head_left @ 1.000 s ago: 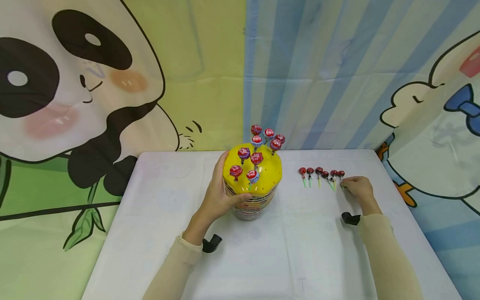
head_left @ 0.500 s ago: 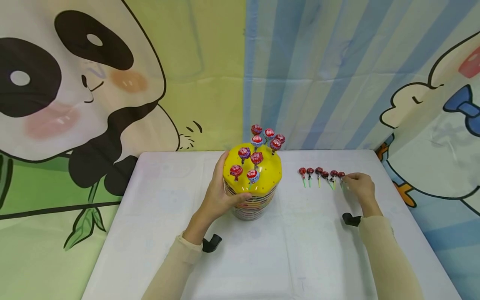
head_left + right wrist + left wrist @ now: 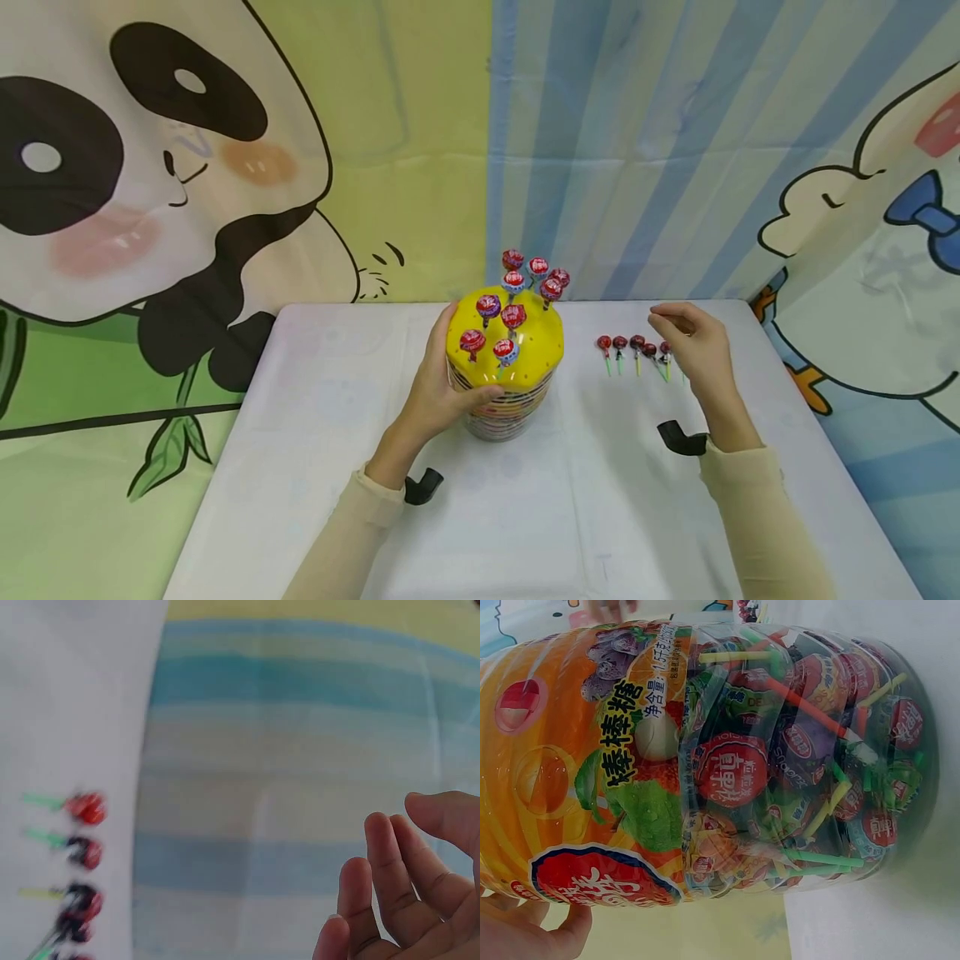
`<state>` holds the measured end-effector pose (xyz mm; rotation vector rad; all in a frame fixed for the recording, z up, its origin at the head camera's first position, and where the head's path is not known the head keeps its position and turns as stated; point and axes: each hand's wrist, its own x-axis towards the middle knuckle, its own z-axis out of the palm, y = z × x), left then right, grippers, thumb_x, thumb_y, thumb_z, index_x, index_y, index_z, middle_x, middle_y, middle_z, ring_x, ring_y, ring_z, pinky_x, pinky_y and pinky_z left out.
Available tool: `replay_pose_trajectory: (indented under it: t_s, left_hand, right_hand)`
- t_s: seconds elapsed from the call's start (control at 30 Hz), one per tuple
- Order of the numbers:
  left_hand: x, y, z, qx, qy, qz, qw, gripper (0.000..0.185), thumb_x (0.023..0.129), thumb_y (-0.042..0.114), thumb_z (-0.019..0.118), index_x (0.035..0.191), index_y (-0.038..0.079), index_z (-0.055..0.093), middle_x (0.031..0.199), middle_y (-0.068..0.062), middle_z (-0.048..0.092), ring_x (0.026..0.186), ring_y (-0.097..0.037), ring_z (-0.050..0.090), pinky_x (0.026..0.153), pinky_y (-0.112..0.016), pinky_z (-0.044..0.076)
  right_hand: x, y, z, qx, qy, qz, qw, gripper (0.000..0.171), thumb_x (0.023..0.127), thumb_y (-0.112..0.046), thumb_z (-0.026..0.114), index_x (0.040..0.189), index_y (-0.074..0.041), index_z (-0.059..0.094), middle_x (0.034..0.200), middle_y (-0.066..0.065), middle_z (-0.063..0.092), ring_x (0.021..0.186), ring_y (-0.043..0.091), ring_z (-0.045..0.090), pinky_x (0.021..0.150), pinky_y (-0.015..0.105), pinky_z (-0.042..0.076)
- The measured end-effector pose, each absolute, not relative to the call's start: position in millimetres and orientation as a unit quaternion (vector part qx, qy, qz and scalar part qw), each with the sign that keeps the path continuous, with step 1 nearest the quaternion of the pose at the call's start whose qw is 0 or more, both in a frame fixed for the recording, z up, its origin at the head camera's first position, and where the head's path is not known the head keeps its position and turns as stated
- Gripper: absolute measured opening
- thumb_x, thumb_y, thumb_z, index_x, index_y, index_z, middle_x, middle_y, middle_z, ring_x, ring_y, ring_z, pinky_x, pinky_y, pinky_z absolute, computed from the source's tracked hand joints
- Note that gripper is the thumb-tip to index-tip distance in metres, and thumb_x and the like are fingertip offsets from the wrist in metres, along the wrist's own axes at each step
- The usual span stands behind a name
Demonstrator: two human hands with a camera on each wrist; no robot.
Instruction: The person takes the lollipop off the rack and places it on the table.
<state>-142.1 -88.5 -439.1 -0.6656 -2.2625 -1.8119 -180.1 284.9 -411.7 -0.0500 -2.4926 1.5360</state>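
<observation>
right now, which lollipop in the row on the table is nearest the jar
The lollipop at the row's left end in the head view; the other lollipops in that row lie farther right, away from the jar.

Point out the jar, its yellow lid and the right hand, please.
Jar [image 3: 656,806], left wrist view: on its printed side.
Yellow lid [image 3: 537,343], head view: bare patch of its top.
Right hand [image 3: 703,354], head view: middle of the hand.

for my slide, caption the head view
Left hand grips a yellow-lidded jar topped with lollipops; right hand hovers near more lollipops.
</observation>
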Motion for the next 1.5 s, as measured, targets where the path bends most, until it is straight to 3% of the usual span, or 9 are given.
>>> replay_pose_trajectory:
  t_s: [0.13,0.33,0.73,0.97,1.5]
  left_hand:
    - [-140,-88,-436,-0.217,-0.758,-0.610,0.076,0.114,0.076,0.056,0.083,0.159,0.035,0.009,0.156,0.011,0.029,0.133,-0.014,0.042,0.107,-0.039,0.042]
    - [-128,-86,-416,-0.215,-0.753,-0.619,0.063,0.112,0.079,0.053,0.082,0.160,0.021,0.011,0.155,0.006,0.031,0.132,-0.017,0.043,0.108,-0.042,0.041]
    - [-142,-87,-440,-0.224,-0.750,-0.618,0.073,0.113,0.075,0.057,0.082,0.159,0.035,0.010,0.155,0.011,0.030,0.131,-0.014,0.044,0.106,-0.039,0.044]
    - [-141,-87,-440,-0.223,-0.755,-0.611,0.079,0.110,0.077,0.056,0.081,0.159,0.036,0.010,0.154,0.013,0.031,0.131,-0.013,0.044,0.105,-0.038,0.044]
    - [-140,-89,-437,-0.221,-0.758,-0.608,0.084,0.112,0.078,0.055,0.081,0.161,0.028,0.010,0.154,0.012,0.031,0.131,-0.013,0.044,0.106,-0.039,0.044]
  right_hand:
    - [-176,261,-395,0.053,-0.809,0.571,0.125,0.030,0.097,-0.025,0.069,0.119,-0.004,0.070,0.109,0.002,0.069,0.098,0.015,0.063,0.074,0.023,0.050]
    - [-176,229,-383,0.127,-0.744,0.649,0.094,0.023,0.096,-0.013,0.069,0.115,0.000,0.070,0.109,0.007,0.068,0.104,0.023,0.063,0.088,0.024,0.052]
    - [-193,187,-389,0.190,-0.698,0.689,0.056,0.022,0.097,-0.011,0.067,0.116,0.000,0.069,0.115,0.011,0.065,0.108,0.027,0.060,0.096,0.032,0.050]
    - [-199,177,-394,0.210,-0.684,0.697,0.042,0.018,0.097,-0.004,0.065,0.114,-0.002,0.071,0.112,0.012,0.064,0.102,0.028,0.059,0.093,0.031,0.052]
    - [-200,169,-390,0.229,-0.693,0.679,0.074,0.015,0.096,0.000,0.065,0.109,-0.002,0.072,0.105,0.011,0.066,0.090,0.027,0.061,0.084,0.029,0.055]
